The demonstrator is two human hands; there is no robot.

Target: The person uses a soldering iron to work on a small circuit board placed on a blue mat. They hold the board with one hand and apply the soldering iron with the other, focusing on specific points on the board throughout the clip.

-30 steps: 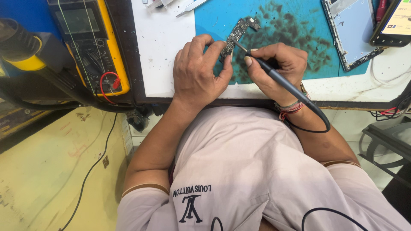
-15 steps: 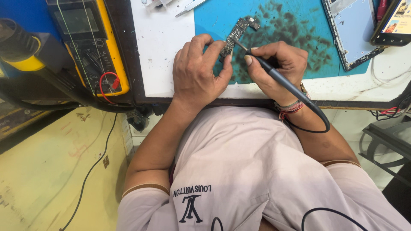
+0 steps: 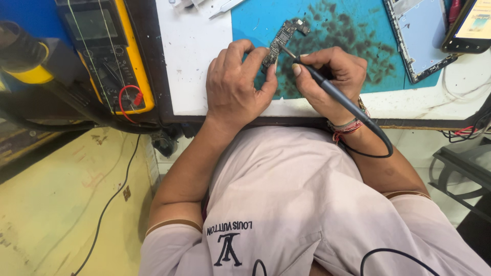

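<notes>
Blue mat point(image 3: 358, 30) on the white counter point(image 3: 189, 61) carries a small circuit board point(image 3: 279, 43), partly hidden by the left hand point(image 3: 235, 84), which pinches its near end. The right hand point(image 3: 332, 76) is closed around a dark soldering pen point(image 3: 327, 87); its tip touches the board. The yellow meter point(image 3: 110, 51) is cut off at the top.

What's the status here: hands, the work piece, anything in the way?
Left hand pins the circuit board on the blue mat. Right hand grips the soldering iron, tip on the board. Nothing in the way.

One circuit board point(image 3: 280, 42), one soldering iron point(image 3: 327, 88)
</notes>
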